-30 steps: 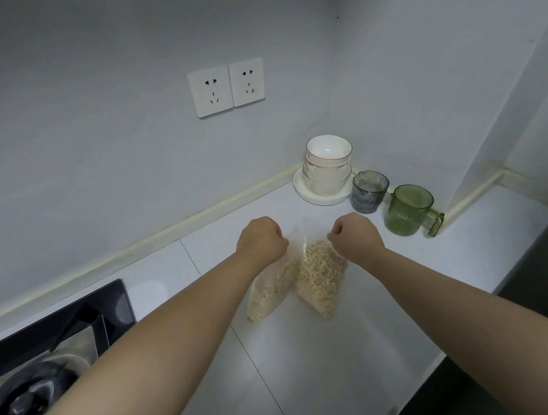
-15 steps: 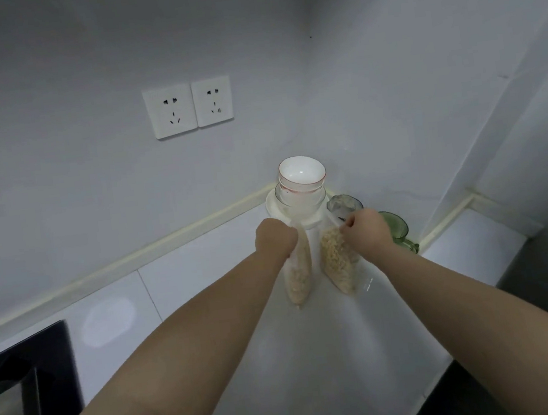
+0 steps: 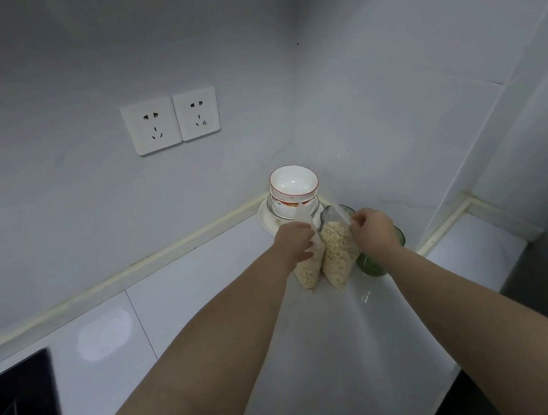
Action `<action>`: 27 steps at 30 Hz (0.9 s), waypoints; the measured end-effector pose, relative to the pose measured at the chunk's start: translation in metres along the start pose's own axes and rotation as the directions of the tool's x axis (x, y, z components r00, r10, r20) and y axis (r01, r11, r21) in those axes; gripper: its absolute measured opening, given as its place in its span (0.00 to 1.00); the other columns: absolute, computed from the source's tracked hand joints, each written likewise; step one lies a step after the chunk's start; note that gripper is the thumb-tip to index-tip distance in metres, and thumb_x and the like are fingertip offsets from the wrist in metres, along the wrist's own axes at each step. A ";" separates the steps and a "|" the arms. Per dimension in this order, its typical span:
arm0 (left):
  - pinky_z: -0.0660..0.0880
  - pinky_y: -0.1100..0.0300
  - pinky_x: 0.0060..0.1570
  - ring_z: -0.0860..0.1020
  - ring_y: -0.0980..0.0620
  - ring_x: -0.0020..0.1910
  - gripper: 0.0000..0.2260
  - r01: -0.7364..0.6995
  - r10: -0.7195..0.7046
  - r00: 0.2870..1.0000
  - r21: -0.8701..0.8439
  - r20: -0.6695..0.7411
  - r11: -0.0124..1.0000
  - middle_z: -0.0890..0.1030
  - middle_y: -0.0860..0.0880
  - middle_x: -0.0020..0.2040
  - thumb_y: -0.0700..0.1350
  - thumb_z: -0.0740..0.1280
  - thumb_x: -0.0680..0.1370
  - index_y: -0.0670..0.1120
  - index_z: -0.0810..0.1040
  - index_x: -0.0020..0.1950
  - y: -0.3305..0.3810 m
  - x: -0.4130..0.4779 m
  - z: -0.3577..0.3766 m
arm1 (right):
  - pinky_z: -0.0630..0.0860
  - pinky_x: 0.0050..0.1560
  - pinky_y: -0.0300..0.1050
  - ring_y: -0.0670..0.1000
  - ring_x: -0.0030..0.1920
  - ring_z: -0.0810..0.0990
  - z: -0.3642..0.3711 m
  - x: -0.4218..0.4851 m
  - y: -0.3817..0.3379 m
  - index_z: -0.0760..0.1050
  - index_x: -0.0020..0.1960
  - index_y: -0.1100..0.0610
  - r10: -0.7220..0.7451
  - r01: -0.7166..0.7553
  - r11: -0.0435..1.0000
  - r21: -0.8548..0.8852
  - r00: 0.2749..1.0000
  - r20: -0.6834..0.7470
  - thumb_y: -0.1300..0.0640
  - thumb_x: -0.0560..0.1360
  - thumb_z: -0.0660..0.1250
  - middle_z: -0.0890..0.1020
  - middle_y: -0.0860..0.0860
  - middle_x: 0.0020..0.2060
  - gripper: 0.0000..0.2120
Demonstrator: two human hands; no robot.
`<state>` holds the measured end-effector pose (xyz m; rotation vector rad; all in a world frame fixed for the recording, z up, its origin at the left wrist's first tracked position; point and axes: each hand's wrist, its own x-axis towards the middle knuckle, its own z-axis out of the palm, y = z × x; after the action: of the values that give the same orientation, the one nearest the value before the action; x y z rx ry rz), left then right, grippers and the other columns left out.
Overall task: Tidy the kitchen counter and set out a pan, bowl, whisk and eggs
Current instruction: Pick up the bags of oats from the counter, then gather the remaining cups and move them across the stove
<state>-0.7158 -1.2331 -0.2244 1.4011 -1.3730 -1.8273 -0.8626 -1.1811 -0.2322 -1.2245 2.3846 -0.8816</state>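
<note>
Carried toward the corner within the last second: two clear bags of pale flakes, left bag (image 3: 309,268) and right bag (image 3: 339,258). Earlier slumped on the counter (image 3: 208,301) well short of the bowls (image 3: 294,184); now hanging upright just in front of them, side by side and touching. Hard to tell whether resting on the counter or just clear of it. Probably tidying: parking loose packets at the back, by the crockery, to free working space. Still to come, by that reading, a letting-go here and then the setting-out. No pan, whisk or eggs in view. Bowls stacked on a plate (image 3: 267,220) in the corner, untouched.

Left hand (image 3: 296,242) clamped on the top of the left bag, fingers curled round the film, just in front of the plate. Right hand (image 3: 373,229) pinching the top corner of the right bag, down and right of the bowls, covering part of a green cup (image 3: 373,266). Behind that bag, right of the bowls, a glass (image 3: 330,212), mostly hidden. Both forearms stretched long, converging toward the bowls.

Farther out: sockets (image 3: 170,121) on the wall up and left of the bowls; a hob (image 3: 18,411) edge far to their left.
</note>
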 end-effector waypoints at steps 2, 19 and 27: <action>0.75 0.58 0.43 0.76 0.51 0.45 0.08 0.009 -0.009 1.000 0.020 0.008 1.000 0.75 0.45 0.47 0.35 0.61 0.78 0.46 0.76 0.48 -0.001 -0.005 0.000 | 0.76 0.53 0.50 0.57 0.52 0.78 0.000 -0.006 -0.003 0.73 0.62 0.61 0.003 -0.003 1.000 0.004 1.000 0.021 0.62 0.76 0.62 0.79 0.55 0.52 0.15; 0.72 0.59 0.46 0.79 0.50 0.47 0.13 -0.237 0.263 0.954 0.170 -0.145 0.956 0.80 0.43 0.54 0.38 0.61 0.77 0.43 0.76 0.61 -0.019 -0.086 -0.036 | 0.70 0.53 0.45 0.57 0.61 0.72 0.005 -0.088 -0.039 0.75 0.60 0.59 -0.268 0.269 0.963 -0.020 0.963 0.017 0.65 0.70 0.60 0.77 0.56 0.57 0.19; 0.55 0.56 0.72 0.59 0.48 0.75 0.20 -0.321 0.661 0.740 0.798 -0.124 0.510 0.62 0.46 0.75 0.42 0.60 0.80 0.46 0.66 0.72 -0.040 -0.176 -0.094 | 0.65 0.64 0.47 0.57 0.66 0.67 0.004 -0.173 -0.087 0.71 0.66 0.60 -0.512 0.507 0.844 -0.174 0.859 0.018 0.63 0.73 0.62 0.72 0.56 0.64 0.21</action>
<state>-0.5561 -1.1148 -0.1804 1.3772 -2.0977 -0.4946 -0.7065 -1.0807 -0.1785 -1.9890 2.2196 -0.8442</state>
